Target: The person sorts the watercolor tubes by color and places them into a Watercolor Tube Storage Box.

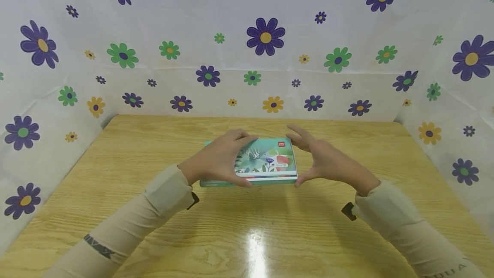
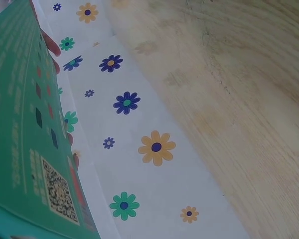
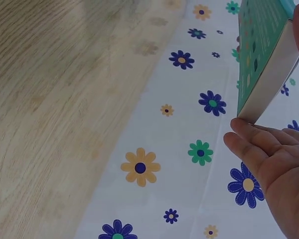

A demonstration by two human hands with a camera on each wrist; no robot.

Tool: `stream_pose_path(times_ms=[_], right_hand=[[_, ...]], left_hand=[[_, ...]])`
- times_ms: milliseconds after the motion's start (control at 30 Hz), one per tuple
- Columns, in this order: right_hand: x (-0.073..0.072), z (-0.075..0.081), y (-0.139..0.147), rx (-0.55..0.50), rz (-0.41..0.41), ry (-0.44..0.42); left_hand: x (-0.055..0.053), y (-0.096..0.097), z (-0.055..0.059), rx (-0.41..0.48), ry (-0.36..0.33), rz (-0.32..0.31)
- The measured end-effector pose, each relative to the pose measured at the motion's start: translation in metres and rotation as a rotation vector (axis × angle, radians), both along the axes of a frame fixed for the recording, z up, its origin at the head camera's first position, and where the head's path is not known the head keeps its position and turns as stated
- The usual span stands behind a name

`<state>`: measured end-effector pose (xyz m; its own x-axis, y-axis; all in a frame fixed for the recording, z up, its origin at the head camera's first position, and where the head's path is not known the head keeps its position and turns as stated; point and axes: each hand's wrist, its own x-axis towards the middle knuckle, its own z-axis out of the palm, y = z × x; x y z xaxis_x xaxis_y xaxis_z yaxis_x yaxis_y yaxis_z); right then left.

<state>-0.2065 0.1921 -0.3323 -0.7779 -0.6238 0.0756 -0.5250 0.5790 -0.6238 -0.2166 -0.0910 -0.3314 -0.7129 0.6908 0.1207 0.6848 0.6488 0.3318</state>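
A flat green cardboard box (image 1: 266,162) with painted leaves, flowers and a small red logo is held up off the table, its printed cover facing up. My left hand (image 1: 218,158) grips it across the left part, thumb along the near edge and fingers over the far one. At the right end, my right hand (image 1: 324,160) spans the box, thumb at the near corner and fingertips at the far corner. The left wrist view shows the box's printed underside (image 2: 20,114) with a QR code. In the right wrist view the white end face (image 3: 271,74) sits between thumb and fingertips.
Under the hands lies a wood-grain table (image 1: 231,235) with a bright light reflection near its front. A white cloth (image 1: 216,7) printed with purple, green and yellow flowers hangs along the back and both sides.
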Motion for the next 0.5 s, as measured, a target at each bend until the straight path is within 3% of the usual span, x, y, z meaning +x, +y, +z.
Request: stream_pose_path(times_ms=[100,500], right_hand=[[0.0003,0.0,-0.0005,0.002,0.009,0.008],[0.0075,0.0028,-0.0027,0.174,0.071,0.092]], left_hand=[[0.0,0.0013,0.0004,0.0,0.007,0.003],[0.0034,0.0083,-0.0012,-0.006,0.021,0.009]])
